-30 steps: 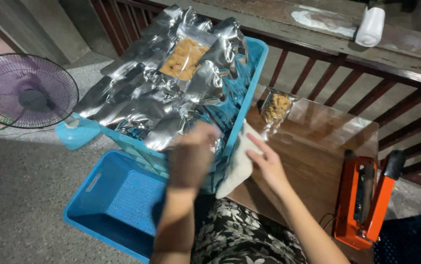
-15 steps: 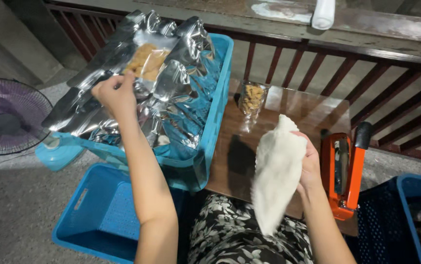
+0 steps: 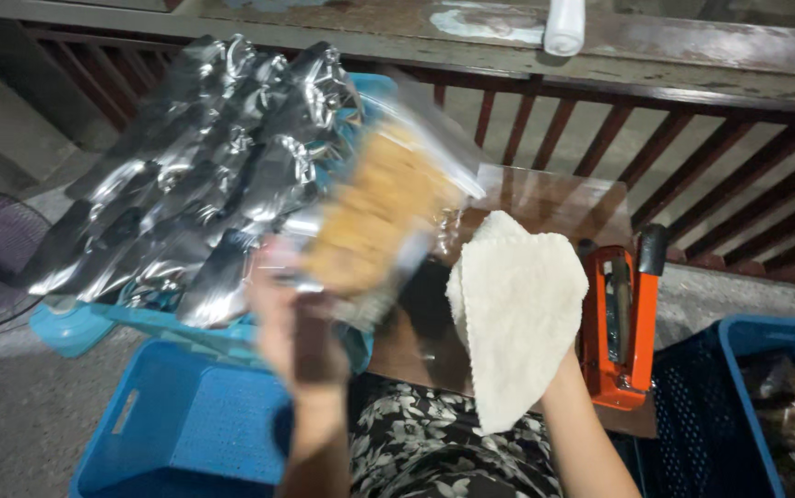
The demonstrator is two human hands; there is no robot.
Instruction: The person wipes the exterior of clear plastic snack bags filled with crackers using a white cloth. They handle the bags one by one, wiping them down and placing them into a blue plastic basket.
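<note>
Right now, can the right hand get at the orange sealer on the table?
Probably not freely: the right hand is close beside the orange sealer, with nothing between them, but it is holding up a white cloth.

Both forearms are bare from the bottom edge of the view up to the wrists, with no sleeves, watch or bands showing. The left hand is smeared by motion blur, so its fingers cannot be made out; the right hand is mostly hidden. Below, between the arms, the person wears a dark garment printed with pale grey-white flowers and leaves.
</note>
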